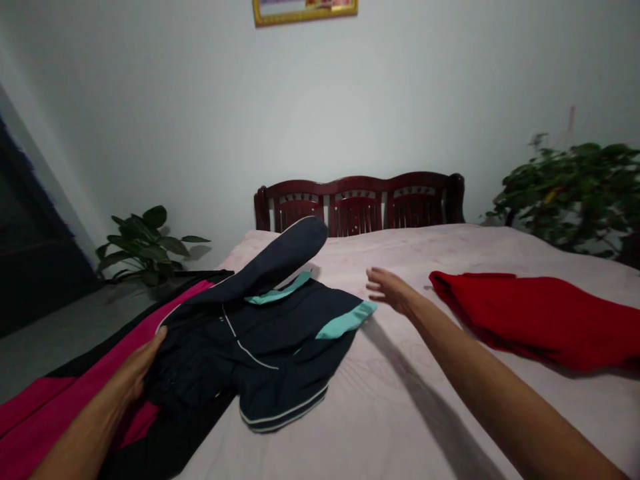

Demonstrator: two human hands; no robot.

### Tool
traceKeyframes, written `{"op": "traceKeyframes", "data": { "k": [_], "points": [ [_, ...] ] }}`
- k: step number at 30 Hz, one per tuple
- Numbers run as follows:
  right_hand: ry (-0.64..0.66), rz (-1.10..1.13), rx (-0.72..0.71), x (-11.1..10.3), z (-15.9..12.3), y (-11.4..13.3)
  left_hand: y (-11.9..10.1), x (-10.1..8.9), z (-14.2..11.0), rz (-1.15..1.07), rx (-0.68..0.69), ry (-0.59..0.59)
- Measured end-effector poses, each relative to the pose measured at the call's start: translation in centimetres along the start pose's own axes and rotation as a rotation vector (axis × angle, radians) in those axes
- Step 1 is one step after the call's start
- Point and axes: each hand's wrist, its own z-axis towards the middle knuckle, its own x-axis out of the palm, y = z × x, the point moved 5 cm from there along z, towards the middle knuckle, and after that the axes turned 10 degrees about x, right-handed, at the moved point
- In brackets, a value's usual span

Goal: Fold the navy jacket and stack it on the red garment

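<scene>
While the left hand [137, 363] lies flat against the navy jacket [215, 360], the right hand [390, 290] is open and empty.

Left grip: fingers extended, palm down, resting on the jacket's edge beside a pink-and-black garment [65, 407], nothing clasped. Right grip: fingers fully spread, raised over the pale pink bedsheet [400, 413], just beside the teal trim [345, 320]. Beyond: red cloth [525, 320], dark wooden headboard [360, 203].

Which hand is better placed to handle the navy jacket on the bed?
Probably the left: the left hand already rests against the edge of the navy jacket, while the right hand is open in the air above the bed.
</scene>
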Motion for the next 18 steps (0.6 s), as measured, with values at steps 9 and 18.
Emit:
{"op": "traceKeyframes", "data": {
  "k": [9, 18],
  "points": [
    [-0.142, 0.127, 0.256, 4.0, 4.4, -12.8, -1.6, 1.1, -1.2, 0.169, 0.126, -0.051],
    [-0.293, 0.469, -0.018, -0.4, 0.9, -8.3, -1.9, 4.7, -0.9, -0.023, 0.080, -0.038]
  ]
}}
